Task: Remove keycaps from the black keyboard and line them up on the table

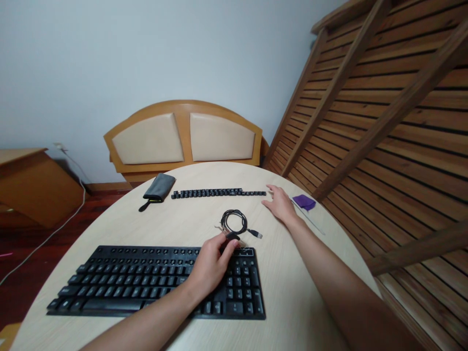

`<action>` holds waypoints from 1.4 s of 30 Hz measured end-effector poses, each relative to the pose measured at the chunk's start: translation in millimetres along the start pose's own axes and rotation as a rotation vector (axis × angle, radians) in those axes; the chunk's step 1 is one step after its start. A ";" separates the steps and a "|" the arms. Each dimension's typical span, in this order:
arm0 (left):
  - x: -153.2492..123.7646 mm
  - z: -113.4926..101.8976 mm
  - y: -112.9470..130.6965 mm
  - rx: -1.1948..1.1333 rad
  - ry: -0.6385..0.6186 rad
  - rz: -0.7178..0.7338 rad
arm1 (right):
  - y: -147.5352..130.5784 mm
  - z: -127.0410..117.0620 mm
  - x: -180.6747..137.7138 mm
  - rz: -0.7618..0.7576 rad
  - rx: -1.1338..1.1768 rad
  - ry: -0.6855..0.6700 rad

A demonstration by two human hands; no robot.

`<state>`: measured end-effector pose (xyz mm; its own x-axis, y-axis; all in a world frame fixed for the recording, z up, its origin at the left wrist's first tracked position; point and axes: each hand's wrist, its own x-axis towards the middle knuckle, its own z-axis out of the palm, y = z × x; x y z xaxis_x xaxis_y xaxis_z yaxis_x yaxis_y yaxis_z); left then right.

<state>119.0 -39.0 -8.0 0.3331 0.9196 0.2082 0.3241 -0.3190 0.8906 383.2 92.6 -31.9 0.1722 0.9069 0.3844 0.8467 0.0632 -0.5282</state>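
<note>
My left hand (211, 261) is closed around a keycap puller (233, 236), which has a black handle and thin wire loops. That hand is over the upper right part of a black keyboard (161, 278) and hides some of its keys. The keyboard's two top rows show bare switches; the lower rows and number pad carry black keycaps. Farther back, my right hand (281, 204) is open, thumb and fingers apart, beside the right end of a line of loose black keycaps (208, 193). Nothing shows between its fingers.
A coiled black USB cable (234, 222) lies behind the keyboard. At the back left is a dark grey pouch (161, 187). To the right are a purple cloth (304, 202) and a thin pale rod (309, 218). A slatted wooden frame (395, 126) leans by the round table (292, 287).
</note>
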 end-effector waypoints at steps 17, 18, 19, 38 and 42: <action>-9.9 -7.2 10.7 -0.079 0.024 0.121 | -103.2 -25.0 -121.0 -0.541 0.196 -0.627; -9.9 -8.3 13.8 -0.085 0.013 0.118 | -102.4 -26.5 -118.9 -0.547 0.201 -0.635; -9.9 -9.4 17.0 -0.091 0.003 0.116 | -101.4 -28.4 -116.5 -0.555 0.201 -0.643; -7.0 -16.1 13.5 -0.012 -0.008 -0.002 | -11.6 -83.2 -74.9 -0.240 0.152 -0.785; 2.6 -32.7 17.6 0.041 -0.004 -0.020 | -5.9 -83.9 -69.9 -0.219 0.118 -0.715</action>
<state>96.6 -34.7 21.5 0.3300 0.9248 0.1891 0.3662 -0.3101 0.8774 408.5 -6.1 7.9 -0.3960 0.9153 -0.0737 0.7575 0.2803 -0.5896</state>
